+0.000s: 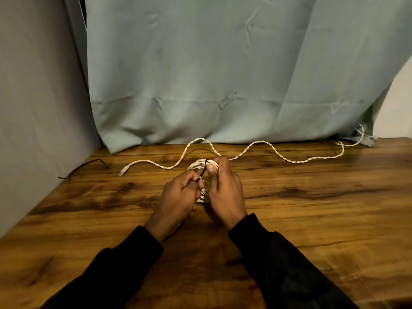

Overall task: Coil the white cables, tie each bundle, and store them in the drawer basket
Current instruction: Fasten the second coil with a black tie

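A coiled bundle of white cable [197,164] sits between my two hands at the middle of the wooden table [312,208]. My right hand [225,190] grips the coil, thumb pressed on its top. A thin black tie [201,172] loops over the coil, and my left hand [180,197] pinches its lower end. Behind the hands a second white cable [263,142], twisted along its right part, lies uncoiled in waves across the table, with its plug end [122,172] at the left.
Another thin black tie [89,163] lies at the table's far left near the grey wall. A pale green curtain [200,74] hangs behind the table and touches its back edge. The cable's far right end runs up to the curtain's corner [361,132].
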